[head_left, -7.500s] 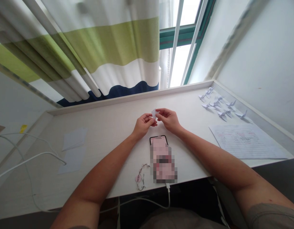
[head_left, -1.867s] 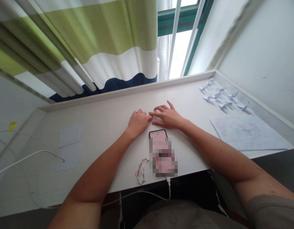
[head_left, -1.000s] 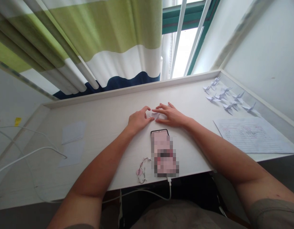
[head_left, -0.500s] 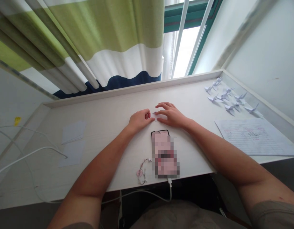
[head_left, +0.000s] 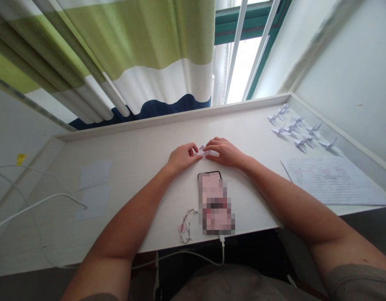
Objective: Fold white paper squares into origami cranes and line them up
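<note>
A small folded piece of white paper (head_left: 204, 152) lies on the white desk (head_left: 142, 159), just beyond a phone (head_left: 215, 202). My left hand (head_left: 181, 157) has curled fingers and pinches the paper's left end. From the other side, my right hand (head_left: 224, 151) arches over the paper with its fingertips pinching it too. Both hands rest on the desk, close together.
Several folded paper cranes (head_left: 295, 130) sit at the far right corner, with a lined sheet (head_left: 331, 180) in front of them. White paper squares (head_left: 95, 184) lie at the left near white cables (head_left: 32, 205). A charm strap (head_left: 185, 225) lies beside the phone.
Earlier the paper was held up in the air; then my hands pressed it flat on the desk. My right fingers have now curled from spread flat into a pinch on it.
</note>
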A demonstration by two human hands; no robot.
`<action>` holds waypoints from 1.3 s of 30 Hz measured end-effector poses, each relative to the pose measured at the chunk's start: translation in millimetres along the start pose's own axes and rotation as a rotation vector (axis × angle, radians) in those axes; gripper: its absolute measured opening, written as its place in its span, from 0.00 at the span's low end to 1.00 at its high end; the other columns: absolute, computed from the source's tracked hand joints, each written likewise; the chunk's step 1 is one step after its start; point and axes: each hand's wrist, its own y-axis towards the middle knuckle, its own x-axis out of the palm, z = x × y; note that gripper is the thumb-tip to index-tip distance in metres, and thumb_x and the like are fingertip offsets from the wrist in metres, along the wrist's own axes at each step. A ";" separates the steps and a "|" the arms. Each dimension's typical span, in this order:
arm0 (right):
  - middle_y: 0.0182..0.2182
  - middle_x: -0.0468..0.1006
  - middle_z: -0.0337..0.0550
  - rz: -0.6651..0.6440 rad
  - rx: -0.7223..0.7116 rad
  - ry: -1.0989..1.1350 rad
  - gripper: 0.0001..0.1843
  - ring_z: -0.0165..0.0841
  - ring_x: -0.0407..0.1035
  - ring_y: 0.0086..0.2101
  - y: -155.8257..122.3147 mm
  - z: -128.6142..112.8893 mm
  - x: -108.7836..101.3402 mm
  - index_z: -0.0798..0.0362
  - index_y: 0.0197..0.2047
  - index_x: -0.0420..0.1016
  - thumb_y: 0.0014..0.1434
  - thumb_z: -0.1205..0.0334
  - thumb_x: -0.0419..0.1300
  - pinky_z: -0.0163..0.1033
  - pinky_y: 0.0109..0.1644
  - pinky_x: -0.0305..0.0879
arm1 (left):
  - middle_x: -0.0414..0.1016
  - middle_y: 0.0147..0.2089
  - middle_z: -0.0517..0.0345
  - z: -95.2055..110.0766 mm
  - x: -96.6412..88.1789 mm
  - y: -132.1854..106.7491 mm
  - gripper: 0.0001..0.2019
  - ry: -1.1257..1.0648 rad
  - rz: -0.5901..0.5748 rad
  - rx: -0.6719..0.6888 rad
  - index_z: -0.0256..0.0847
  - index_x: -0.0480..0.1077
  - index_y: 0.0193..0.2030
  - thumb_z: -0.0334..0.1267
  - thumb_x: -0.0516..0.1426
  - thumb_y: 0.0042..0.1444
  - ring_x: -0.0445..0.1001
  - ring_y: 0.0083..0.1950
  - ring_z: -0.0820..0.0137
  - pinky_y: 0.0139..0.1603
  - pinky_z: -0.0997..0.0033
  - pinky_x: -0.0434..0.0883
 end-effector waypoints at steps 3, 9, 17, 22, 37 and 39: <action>0.62 0.81 0.51 0.039 0.052 0.028 0.27 0.51 0.71 0.61 0.0 4.7 1.9 0.46 0.69 0.76 0.68 0.56 0.67 0.61 0.67 0.68 | 0.81 0.36 0.61 -2.6 1.6 1.5 0.26 -0.023 0.014 -0.006 0.45 0.77 0.64 0.46 0.68 0.59 0.76 0.37 0.67 0.38 0.67 0.66; 0.65 0.80 0.52 0.019 0.121 0.076 0.33 0.53 0.71 0.65 -0.4 10.9 5.4 0.46 0.73 0.72 0.67 0.57 0.68 0.65 0.71 0.67 | 0.82 0.37 0.57 -2.8 0.4 2.0 0.26 0.026 -0.038 -0.025 0.42 0.81 0.64 0.51 0.66 0.61 0.76 0.37 0.66 0.36 0.66 0.64; 0.56 0.85 0.50 0.130 0.242 0.158 0.18 0.49 0.77 0.57 10.7 7.7 16.4 0.46 0.59 0.84 0.70 0.56 0.62 0.61 0.66 0.72 | 0.83 0.37 0.57 -1.2 0.7 1.0 0.26 0.039 -0.023 -0.027 0.43 0.82 0.63 0.51 0.66 0.61 0.76 0.37 0.66 0.37 0.67 0.64; 0.51 0.87 0.46 0.140 0.266 0.097 0.14 0.47 0.76 0.54 19.8 4.2 23.2 0.43 0.52 0.87 0.71 0.56 0.60 0.59 0.63 0.71 | 0.84 0.36 0.57 -2.4 2.5 2.7 0.24 0.017 -0.018 -0.033 0.43 0.83 0.60 0.50 0.67 0.60 0.77 0.37 0.66 0.38 0.66 0.66; 0.51 0.86 0.44 0.092 0.189 0.063 0.13 0.46 0.75 0.53 16.9 2.8 21.8 0.42 0.45 0.89 0.71 0.60 0.61 0.56 0.63 0.70 | 0.84 0.37 0.54 4.8 -1.8 -2.2 0.19 0.212 -0.023 -0.026 0.52 0.86 0.56 0.55 0.64 0.64 0.79 0.41 0.60 0.42 0.64 0.69; 0.53 0.86 0.44 0.073 0.165 0.059 0.13 0.47 0.74 0.54 14.4 1.6 19.3 0.41 0.45 0.90 0.71 0.60 0.61 0.57 0.64 0.69 | 0.83 0.37 0.54 5.5 -2.5 -2.4 0.20 0.215 -0.025 -0.025 0.52 0.86 0.57 0.55 0.63 0.65 0.78 0.41 0.60 0.42 0.64 0.68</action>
